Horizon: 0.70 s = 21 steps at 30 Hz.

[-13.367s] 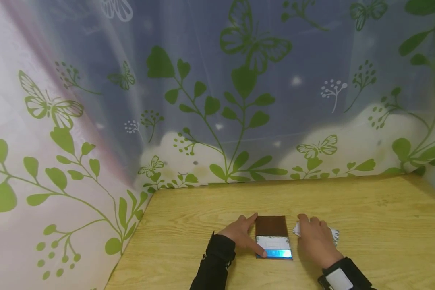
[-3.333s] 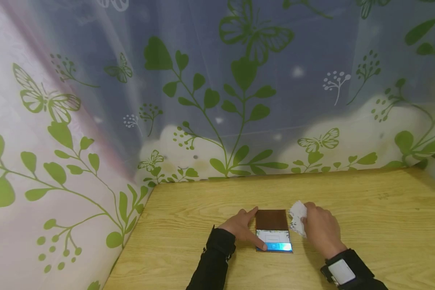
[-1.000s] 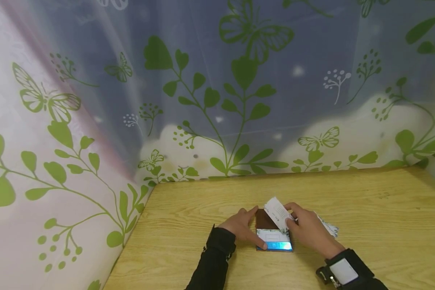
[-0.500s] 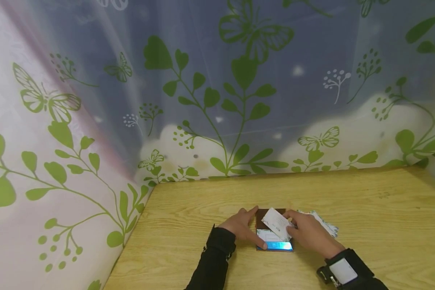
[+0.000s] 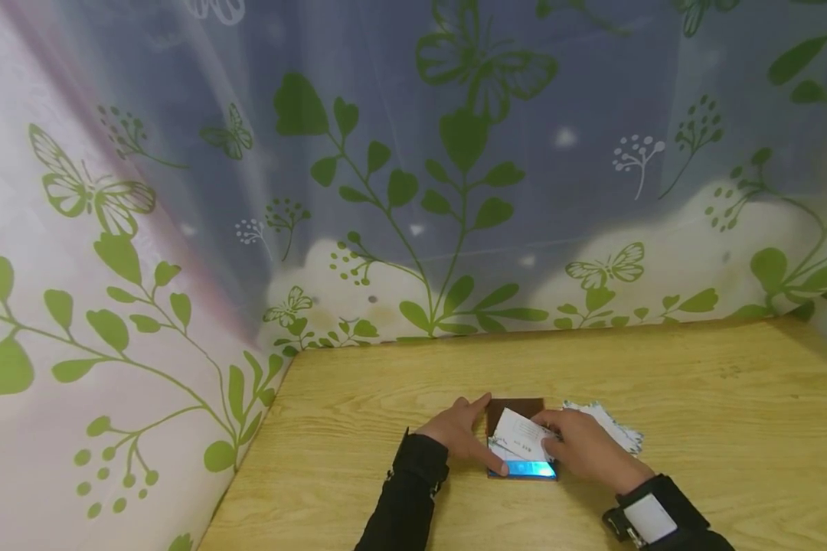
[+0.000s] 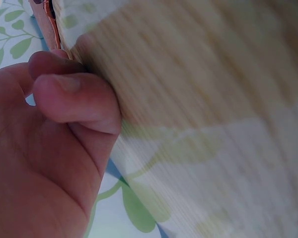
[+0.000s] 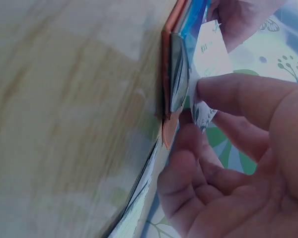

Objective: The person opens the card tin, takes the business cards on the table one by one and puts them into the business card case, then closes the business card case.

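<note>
A brown card holder (image 5: 517, 408) lies unfolded on the table, with a shiny blue strip and leaf-printed white cards on its near half. My left hand (image 5: 460, 436) holds its left side, thumb on the blue strip and index finger at the far corner; in the left wrist view, other fingers of that hand (image 6: 54, 144) are curled. Between thumb and fingers my right hand (image 5: 586, 444) pinches a white printed card (image 5: 521, 434), tilted over the holder. The right wrist view shows this card (image 7: 211, 54) close against the holder's thick edge (image 7: 178, 74).
Several loose white cards (image 5: 609, 425) lie fanned on the wood-grain table (image 5: 386, 383), just right of the holder and partly behind my right hand. A curtain (image 5: 386, 191) with green leaves and butterflies hangs along the table's far and left sides.
My right hand held white cards beside the holder; those cards now lie on the table. It then brought one card leftward over the holder and lowered it. My left hand stays put.
</note>
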Motion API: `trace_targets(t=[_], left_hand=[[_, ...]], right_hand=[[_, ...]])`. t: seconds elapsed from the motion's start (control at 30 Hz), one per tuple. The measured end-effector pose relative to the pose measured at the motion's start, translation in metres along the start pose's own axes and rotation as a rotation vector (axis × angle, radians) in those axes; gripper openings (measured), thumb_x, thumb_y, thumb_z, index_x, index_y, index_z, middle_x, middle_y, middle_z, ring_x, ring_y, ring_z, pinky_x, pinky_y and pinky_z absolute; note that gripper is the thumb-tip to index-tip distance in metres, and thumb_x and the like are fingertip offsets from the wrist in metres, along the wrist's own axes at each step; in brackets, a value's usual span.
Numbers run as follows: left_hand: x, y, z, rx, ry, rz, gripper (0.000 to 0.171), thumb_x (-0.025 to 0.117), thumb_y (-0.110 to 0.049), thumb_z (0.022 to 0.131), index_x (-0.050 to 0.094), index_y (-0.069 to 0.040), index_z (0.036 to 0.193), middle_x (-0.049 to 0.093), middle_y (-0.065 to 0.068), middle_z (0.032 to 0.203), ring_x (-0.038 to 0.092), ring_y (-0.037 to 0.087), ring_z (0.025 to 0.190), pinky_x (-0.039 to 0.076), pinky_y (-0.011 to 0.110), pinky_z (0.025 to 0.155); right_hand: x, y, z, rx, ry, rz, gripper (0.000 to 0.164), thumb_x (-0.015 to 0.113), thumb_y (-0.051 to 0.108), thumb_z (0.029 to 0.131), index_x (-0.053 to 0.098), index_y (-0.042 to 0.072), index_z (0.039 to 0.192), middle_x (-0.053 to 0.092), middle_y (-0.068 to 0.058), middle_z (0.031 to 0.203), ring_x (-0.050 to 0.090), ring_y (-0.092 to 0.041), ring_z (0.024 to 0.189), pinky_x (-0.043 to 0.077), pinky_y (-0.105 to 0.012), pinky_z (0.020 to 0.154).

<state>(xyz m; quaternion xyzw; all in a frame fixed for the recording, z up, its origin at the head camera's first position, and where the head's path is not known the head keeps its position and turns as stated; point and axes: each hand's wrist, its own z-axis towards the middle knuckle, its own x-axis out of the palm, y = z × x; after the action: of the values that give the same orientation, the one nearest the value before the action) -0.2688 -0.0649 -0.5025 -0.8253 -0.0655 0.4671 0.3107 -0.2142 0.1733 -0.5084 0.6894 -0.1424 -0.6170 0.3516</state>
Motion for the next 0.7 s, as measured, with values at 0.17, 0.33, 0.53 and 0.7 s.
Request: trace_targets(t=[0.17, 0.33, 0.53, 0.7], left_hand=[[0.0008, 0.0017, 0.0007, -0.01, 0.015, -0.025, 0.119, 0.095, -0.047, 0.072, 0.024, -0.03, 0.167, 0.026, 0.017, 0.167, 0.038, 0.04, 0.147, 0.045, 0.053, 0.109], [-0.0002, 0.001, 0.0003, -0.005, 0.007, -0.006, 0.119, 0.094, -0.048, 0.072, 0.025, -0.03, 0.167, 0.033, 0.015, 0.162, 0.043, 0.037, 0.142, 0.047, 0.05, 0.107], [-0.0008, -0.0002, -0.0007, 0.005, -0.006, 0.014, 0.12, 0.095, -0.047, 0.07, 0.026, -0.029, 0.166, 0.041, 0.012, 0.153, 0.05, 0.032, 0.134, 0.05, 0.046, 0.103], [-0.0005, -0.0007, 0.0001, -0.001, -0.003, 0.013, 0.119, 0.095, -0.046, 0.071, 0.026, -0.031, 0.166, 0.038, 0.013, 0.157, 0.049, 0.034, 0.137, 0.049, 0.047, 0.103]], right_hand=[[0.0019, -0.0007, 0.0003, -0.056, -0.002, -0.008, 0.026, 0.07, -0.001, 0.092, 0.073, -0.001, 0.118, 0.073, -0.01, 0.111, 0.065, -0.023, 0.1, 0.054, -0.045, 0.082], [0.0025, 0.0013, 0.0007, -0.04, 0.003, -0.022, 0.024, 0.07, 0.0, 0.094, 0.073, -0.002, 0.118, 0.073, -0.009, 0.11, 0.059, -0.016, 0.09, 0.05, -0.038, 0.074], [0.0029, 0.0038, 0.0004, 0.008, -0.021, -0.005, 0.024, 0.069, 0.0, 0.095, 0.073, -0.002, 0.119, 0.072, -0.011, 0.112, 0.06, -0.016, 0.09, 0.05, -0.038, 0.073], [0.0045, 0.002, 0.0006, 0.019, -0.013, 0.017, 0.023, 0.07, 0.001, 0.095, 0.073, -0.001, 0.118, 0.072, -0.007, 0.106, 0.058, -0.015, 0.084, 0.049, -0.036, 0.071]])
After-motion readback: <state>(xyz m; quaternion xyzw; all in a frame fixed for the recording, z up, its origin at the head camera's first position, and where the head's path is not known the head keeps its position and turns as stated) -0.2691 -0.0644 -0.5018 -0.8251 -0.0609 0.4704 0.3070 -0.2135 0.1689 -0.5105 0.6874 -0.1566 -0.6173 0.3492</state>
